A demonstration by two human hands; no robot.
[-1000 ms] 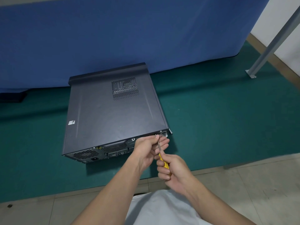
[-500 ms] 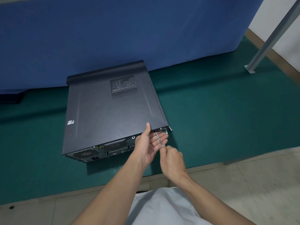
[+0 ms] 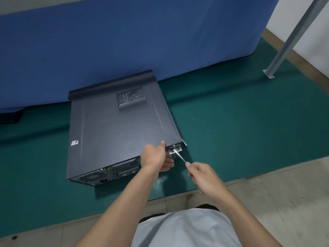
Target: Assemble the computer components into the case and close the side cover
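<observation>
A dark grey computer case [image 3: 114,132] lies flat on the green mat, its side cover on top with a perforated vent [image 3: 131,99]. Its rear panel with ports faces me. My left hand [image 3: 156,157] grips the near right rear edge of the cover, thumb on top and fingers below. My right hand [image 3: 203,175] is closed around a screwdriver [image 3: 179,155]. Its metal shaft points up-left at the rear right corner of the case. The handle is hidden in my fist.
A green mat [image 3: 240,136] covers the floor, with pale tiles [image 3: 284,202] on my side. A blue curtain [image 3: 142,36] hangs behind the case. A slanted metal post [image 3: 284,45] is bolted down at the right. My light shirt fills the bottom of the view.
My left hand has let go of the screwdriver shaft and shifted to grip the cover's rear edge. My right hand has drawn back to the right, with the shaft now more slanted.
</observation>
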